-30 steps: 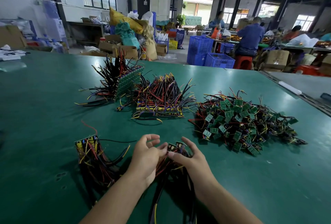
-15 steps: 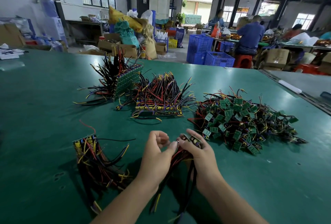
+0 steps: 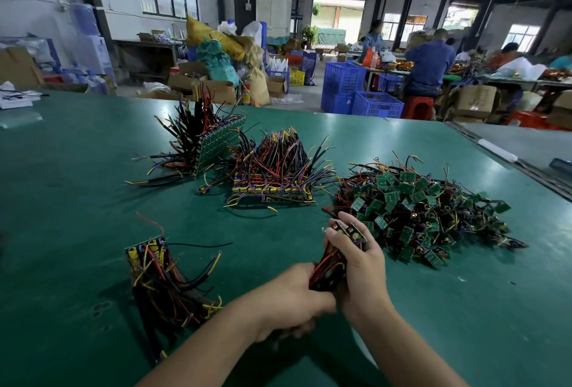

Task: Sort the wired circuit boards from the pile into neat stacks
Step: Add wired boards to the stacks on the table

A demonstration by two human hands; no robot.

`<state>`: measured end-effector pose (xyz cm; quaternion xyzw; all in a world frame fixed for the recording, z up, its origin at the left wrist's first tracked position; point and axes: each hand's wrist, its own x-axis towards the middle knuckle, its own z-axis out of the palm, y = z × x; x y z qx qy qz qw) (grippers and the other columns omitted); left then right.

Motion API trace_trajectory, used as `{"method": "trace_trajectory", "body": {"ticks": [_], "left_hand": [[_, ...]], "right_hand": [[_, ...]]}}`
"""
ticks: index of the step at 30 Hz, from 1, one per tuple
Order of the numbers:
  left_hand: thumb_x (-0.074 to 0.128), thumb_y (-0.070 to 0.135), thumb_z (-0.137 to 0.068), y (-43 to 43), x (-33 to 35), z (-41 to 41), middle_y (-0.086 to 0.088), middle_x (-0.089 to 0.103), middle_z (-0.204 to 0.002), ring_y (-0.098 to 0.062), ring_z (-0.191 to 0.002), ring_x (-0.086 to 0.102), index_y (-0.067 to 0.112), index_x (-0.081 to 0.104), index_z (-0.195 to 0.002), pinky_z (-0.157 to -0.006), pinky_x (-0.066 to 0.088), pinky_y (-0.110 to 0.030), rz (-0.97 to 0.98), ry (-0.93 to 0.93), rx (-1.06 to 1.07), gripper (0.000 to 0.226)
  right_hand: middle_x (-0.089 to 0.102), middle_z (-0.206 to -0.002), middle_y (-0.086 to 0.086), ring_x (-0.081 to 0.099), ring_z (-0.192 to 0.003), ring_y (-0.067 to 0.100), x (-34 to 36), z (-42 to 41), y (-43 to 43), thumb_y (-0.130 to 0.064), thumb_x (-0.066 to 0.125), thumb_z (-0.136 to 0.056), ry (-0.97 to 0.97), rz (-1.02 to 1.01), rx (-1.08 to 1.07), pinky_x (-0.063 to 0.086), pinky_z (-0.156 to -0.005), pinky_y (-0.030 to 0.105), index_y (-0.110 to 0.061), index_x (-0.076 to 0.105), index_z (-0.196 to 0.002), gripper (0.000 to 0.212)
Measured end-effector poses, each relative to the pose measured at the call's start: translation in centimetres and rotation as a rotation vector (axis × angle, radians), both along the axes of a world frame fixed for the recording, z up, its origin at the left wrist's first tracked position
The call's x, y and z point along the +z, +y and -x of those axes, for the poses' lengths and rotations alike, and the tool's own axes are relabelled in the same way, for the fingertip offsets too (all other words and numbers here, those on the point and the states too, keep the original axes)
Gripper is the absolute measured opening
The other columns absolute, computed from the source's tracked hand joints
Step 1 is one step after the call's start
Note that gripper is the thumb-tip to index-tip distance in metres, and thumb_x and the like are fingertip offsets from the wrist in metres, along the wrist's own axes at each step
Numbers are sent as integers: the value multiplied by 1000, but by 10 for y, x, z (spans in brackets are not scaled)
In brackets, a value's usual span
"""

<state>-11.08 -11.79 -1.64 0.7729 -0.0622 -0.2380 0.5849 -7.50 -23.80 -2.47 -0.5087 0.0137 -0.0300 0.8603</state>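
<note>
Head view, one frame. The right hand [image 3: 365, 266] is clamped round the upper end of a bundle of wired boards [image 3: 328, 266], thumb on the near side, fingers wrapped behind; small boards stick out above the fingertips. The left hand [image 3: 291, 300] is closed round the same bundle's red and black wires lower down, touching the right hand at the wrist side. The bundle is held above the green table [image 3: 77, 188], near its front, just beside the near-left fringe of the loose pile [image 3: 424, 204].

The loose pile spreads to the right, and its outer wires stop short of the table's right edge. That edge runs diagonally, with a dark gap between it and the neighbouring table [image 3: 532, 145].

Near stack [image 3: 161, 281]: left of the hands, boards on edge at its far end, wires trailing toward the camera. Middle stack [image 3: 275, 176]: flat, wires bristling upward. Far stack [image 3: 213, 145]: boards tilted up on edge, touching the middle stack's wires.

Bare green surface shows between the near stack and the middle stack, all along the left side, and to the right of the hands in front of the pile. Blue crates [image 3: 359, 92] stand on the floor past the far edge.
</note>
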Motion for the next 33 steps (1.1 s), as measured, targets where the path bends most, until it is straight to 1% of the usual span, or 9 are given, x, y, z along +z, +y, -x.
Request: {"method": "trace_trajectory", "body": {"ticks": [4, 7, 13, 17, 19, 21, 24, 30, 33], "left_hand": [[62, 30, -86, 8, 9, -12, 4, 39, -56, -10, -38, 33, 21, 50, -83, -40, 26, -20, -207, -189, 19, 15], [63, 44, -87, 20, 21, -22, 8, 40, -55, -10, -44, 35, 19, 57, -81, -45, 27, -25, -361, -335, -55, 26], [58, 48, -90, 38, 47, -40, 7, 48, -64, -10, -58, 43, 21, 56, -79, -55, 34, -28, -646, -489, -236, 29], [53, 53, -92, 48, 59, -52, 3, 52, -65, -15, -57, 46, 17, 56, -84, -54, 33, -30, -882, -504, -332, 37], [51, 57, -91, 48, 60, -56, 4, 54, -66, -15, -59, 49, 20, 55, -83, -52, 33, -30, -1033, -508, -342, 38], [50, 58, -91, 46, 58, -59, 6, 51, -65, -12, -58, 48, 24, 52, -80, -50, 31, -29, -1118, -523, -334, 36], [48, 55, -93, 42, 57, -60, 8, 49, -68, -14, -63, 47, 27, 52, -85, -54, 30, -32, -1183, -605, -314, 29], [40, 54, -97, 36, 57, -62, -1, 65, -100, -27, -95, 61, 30, 53, -103, -61, 30, -33, -1310, -893, -289, 29], [37, 56, -97, 35, 56, -62, -3, 66, -99, -29, -93, 62, 28, 51, -102, -62, 34, -34, -1334, -916, -272, 32]], "right_hand": [[69, -83, 6, 65, -79, 20, 5, -4, -8, -15, 76, -59, -72, -65, 132, 51, -62, 19, -20, 75, -99, 40], [67, -88, 10, 68, -90, 33, 7, -9, -21, -15, 75, -63, -90, -55, 236, 58, -70, 30, -18, 67, -116, 53], [70, -104, 17, 72, -86, 30, 10, -7, -35, -37, 91, -61, -45, -45, 576, 60, -58, 38, -12, 58, -127, 78], [60, -123, 31, 65, -106, 44, 8, -9, -35, -37, 88, -66, -10, -56, 631, 61, -69, 39, 3, 51, -122, 78], [54, -129, 36, 60, -111, 49, 7, -8, -31, -27, 84, -73, 43, 10, 586, 61, -67, 36, -3, 52, -113, 57], [61, -120, 33, 67, -99, 43, 7, -7, -27, -16, 76, -74, 94, 43, 540, 60, -62, 33, -8, 53, -104, 39], [68, -93, 18, 69, -73, 29, 6, -8, -25, -10, 70, -74, 114, -23, 472, 60, -64, 35, -12, 59, -119, 47], [72, -109, 14, 69, -69, 25, 4, -10, -26, -16, 69, -76, 147, -164, 423, 59, -63, 31, -4, 55, -123, 51], [70, -91, 17, 68, -68, 24, 4, -12, -25, -10, 72, -70, 128, -154, 364, 58, -63, 31, 3, 58, -105, 39]]}}
